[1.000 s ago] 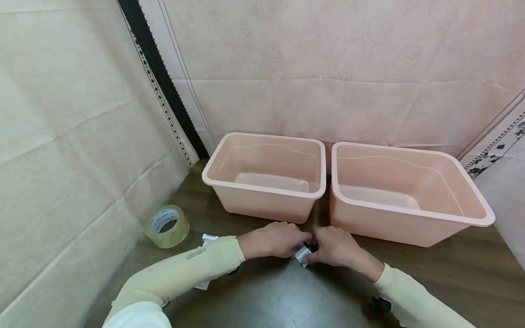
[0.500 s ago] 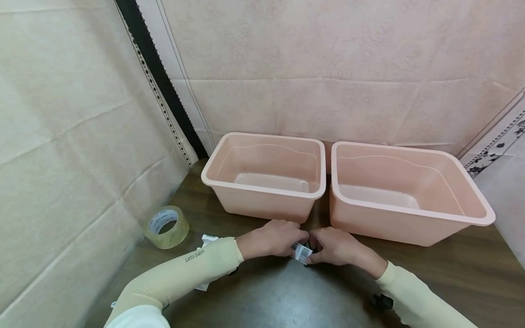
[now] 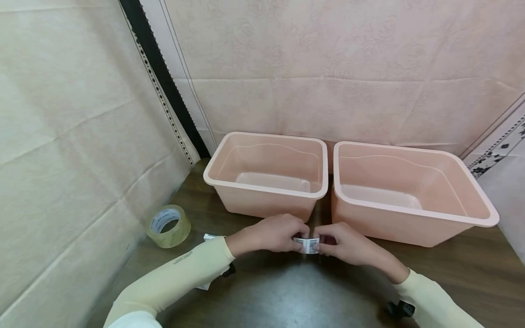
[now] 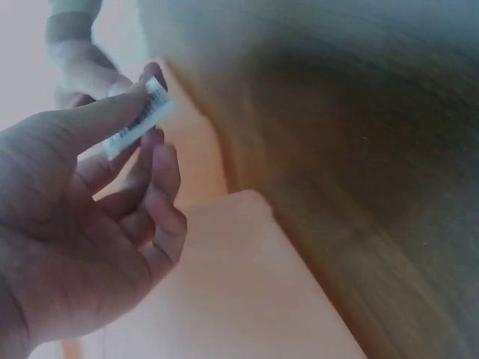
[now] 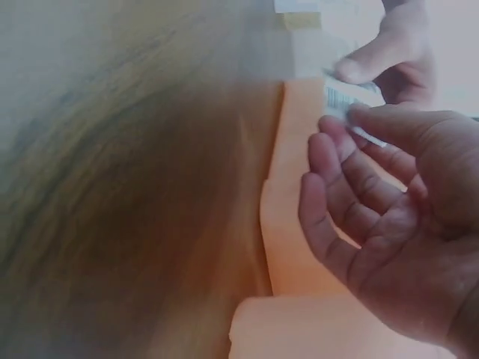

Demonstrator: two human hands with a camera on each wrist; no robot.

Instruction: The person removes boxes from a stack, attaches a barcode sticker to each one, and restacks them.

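Observation:
A small white strip with a printed barcode [image 3: 310, 245] spans the gap between the two hands in the head view. My left hand [image 3: 279, 233] pinches its left end between thumb and fingers. At the other end, my right hand [image 3: 344, 243] pinches it the same way. The left wrist view shows the strip [image 4: 142, 120] under the left thumb, with the remaining fingers loosely curled. From the right wrist, the barcode strip [image 5: 343, 99] appears partly covered by the right thumb. Whether the strip is a flat label or a thin packet, I cannot tell.
Two pink plastic tubs, one left [image 3: 266, 200] and one right [image 3: 410, 223], stand behind the hands with nothing visible inside. A roll of clear tape [image 3: 180, 230] lies at the left. White pieces [image 3: 209, 236] show partly from under the left forearm on the wooden table [image 3: 287, 296].
Both hands have risen slightly, and the right forearm has shifted right. The barcode strip has turned from slanted to nearly level, stretched between both hands.

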